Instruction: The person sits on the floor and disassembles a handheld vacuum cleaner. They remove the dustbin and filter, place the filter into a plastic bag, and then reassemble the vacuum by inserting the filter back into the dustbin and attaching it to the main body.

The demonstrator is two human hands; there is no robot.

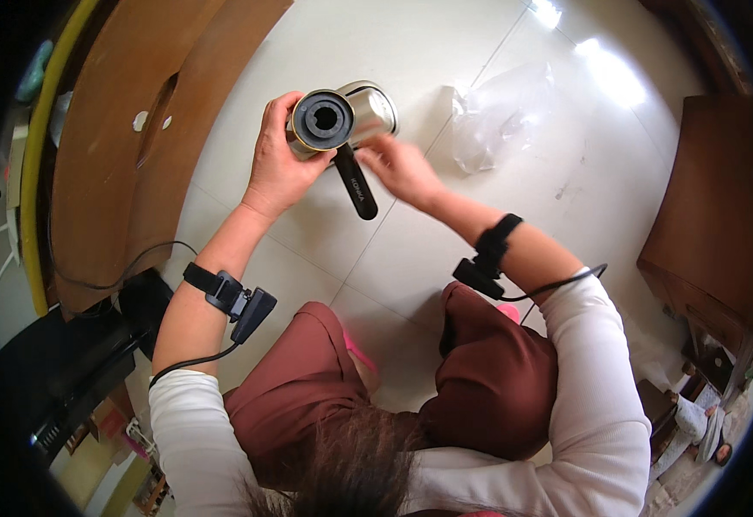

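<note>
My left hand (282,164) is wrapped round a small handled vessel (324,121). Its round black end faces up, with a dark hole in the middle and a thin gold-coloured rim. A black handle (357,183) sticks out from the vessel toward me. Just behind and to the right is a shiny silver, rounded metal thing (375,109), partly hidden by the vessel; I cannot make out its kind. My right hand (401,167) is close to the handle's upper end and the silver thing. Motion smears its fingers, so I cannot tell whether they touch or hold anything.
A crumpled clear plastic bag (495,125) lies on the pale tiled floor (411,258) to the right. Brown wooden furniture stands at the left (105,112) and right (712,198). Black devices with cables (252,314) are strapped to both forearms.
</note>
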